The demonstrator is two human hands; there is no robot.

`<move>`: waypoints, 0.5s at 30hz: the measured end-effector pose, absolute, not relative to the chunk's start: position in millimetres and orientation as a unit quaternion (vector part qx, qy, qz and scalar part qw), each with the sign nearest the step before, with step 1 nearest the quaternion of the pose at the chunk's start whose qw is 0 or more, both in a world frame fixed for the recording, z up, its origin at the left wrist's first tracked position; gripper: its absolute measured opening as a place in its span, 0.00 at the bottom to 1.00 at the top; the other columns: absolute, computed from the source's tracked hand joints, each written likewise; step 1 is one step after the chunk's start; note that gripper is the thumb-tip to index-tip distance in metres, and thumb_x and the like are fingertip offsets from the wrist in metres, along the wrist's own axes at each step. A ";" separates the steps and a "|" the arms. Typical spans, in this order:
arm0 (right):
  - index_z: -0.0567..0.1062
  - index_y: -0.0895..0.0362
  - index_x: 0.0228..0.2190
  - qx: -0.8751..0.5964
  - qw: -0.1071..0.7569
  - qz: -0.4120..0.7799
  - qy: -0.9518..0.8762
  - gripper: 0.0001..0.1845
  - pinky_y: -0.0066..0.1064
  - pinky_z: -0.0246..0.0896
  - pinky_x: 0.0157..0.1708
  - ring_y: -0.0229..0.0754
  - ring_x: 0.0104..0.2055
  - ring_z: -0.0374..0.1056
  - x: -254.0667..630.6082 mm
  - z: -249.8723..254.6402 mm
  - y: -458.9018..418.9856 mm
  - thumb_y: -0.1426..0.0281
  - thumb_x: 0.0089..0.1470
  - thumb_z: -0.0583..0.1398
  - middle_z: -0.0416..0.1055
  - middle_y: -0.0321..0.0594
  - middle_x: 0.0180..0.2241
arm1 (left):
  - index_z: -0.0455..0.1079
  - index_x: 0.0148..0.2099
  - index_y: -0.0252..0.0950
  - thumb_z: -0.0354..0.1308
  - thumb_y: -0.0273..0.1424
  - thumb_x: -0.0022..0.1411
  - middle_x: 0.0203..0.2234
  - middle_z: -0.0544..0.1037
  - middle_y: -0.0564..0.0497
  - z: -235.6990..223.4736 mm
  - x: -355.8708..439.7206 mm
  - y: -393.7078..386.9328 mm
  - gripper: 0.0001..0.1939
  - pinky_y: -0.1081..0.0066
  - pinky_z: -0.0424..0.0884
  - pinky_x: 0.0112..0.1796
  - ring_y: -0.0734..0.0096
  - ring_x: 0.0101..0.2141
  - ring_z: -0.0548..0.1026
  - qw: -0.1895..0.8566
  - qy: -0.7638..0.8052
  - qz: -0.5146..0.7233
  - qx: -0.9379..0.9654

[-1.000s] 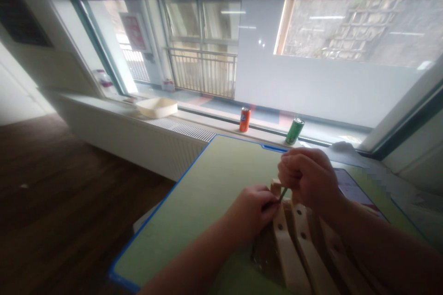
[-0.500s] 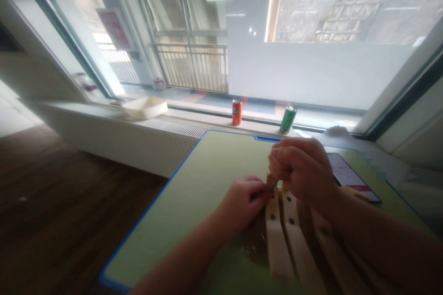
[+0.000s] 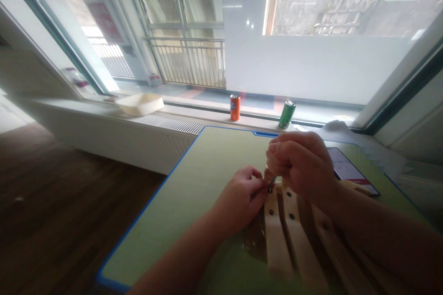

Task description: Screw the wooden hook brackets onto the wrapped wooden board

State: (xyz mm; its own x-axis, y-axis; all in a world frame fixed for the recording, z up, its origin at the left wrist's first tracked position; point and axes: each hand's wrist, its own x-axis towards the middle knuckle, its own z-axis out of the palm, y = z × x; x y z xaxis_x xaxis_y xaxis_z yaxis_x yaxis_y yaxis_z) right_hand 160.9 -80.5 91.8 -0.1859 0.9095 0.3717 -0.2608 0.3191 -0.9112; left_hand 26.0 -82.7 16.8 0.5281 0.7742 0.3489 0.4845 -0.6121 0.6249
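My right hand (image 3: 304,163) is closed in a fist around a thin metal tool (image 3: 272,181). Most of this tool is hidden in the fist; only a short shaft sticks out, angled down to the left. Its tip meets the top end of the leftmost wooden slat (image 3: 278,244), near a small dark fastener (image 3: 270,189). My left hand (image 3: 238,200) pinches with thumb and forefinger right at that spot, and what the fingertips hold is too small to make out. Dark round holes or screw heads dot the slats.
Under the work is a pale green table (image 3: 166,221) with a blue edge. A phone (image 3: 349,166) lies beyond my right wrist. On the windowsill stand an orange can (image 3: 235,108), a green can (image 3: 287,114) and a cream tray (image 3: 140,105). Shiny brown material (image 3: 254,242) lies left of the slats.
The whole view has shifted slightly, so things sit a little higher. My left forefinger has lifted and bent slightly near the tool's tip. My right fist keeps its grip at the same spot.
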 end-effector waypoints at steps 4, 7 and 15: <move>0.54 0.56 0.10 -0.288 0.563 0.516 -0.577 0.20 0.27 0.36 0.13 0.29 0.14 0.42 159.4 93.6 -79.4 0.76 0.46 0.56 0.45 0.28 0.12 | 0.71 0.38 0.36 0.47 0.31 0.62 0.36 0.67 0.48 13.0 27.0 -81.1 0.11 0.69 0.64 0.41 0.69 0.38 0.66 0.233 0.361 0.312 0.847; 0.53 0.56 0.11 -0.302 0.554 0.514 -0.581 0.20 0.27 0.36 0.13 0.29 0.14 0.42 159.4 94.1 -78.7 0.76 0.46 0.55 0.44 0.28 0.12 | 0.70 0.38 0.36 0.47 0.31 0.62 0.36 0.67 0.48 10.5 28.6 -80.7 0.11 0.70 0.64 0.41 0.70 0.37 0.66 0.233 0.363 0.309 0.847; 0.52 0.57 0.11 -0.343 0.553 0.452 -0.610 0.19 0.27 0.36 0.14 0.28 0.15 0.43 155.8 95.1 -78.8 0.76 0.45 0.55 0.45 0.28 0.12 | 0.69 0.36 0.34 0.49 0.30 0.61 0.36 0.67 0.48 10.5 30.2 -80.5 0.08 0.72 0.63 0.40 0.71 0.37 0.66 0.246 0.359 0.305 0.847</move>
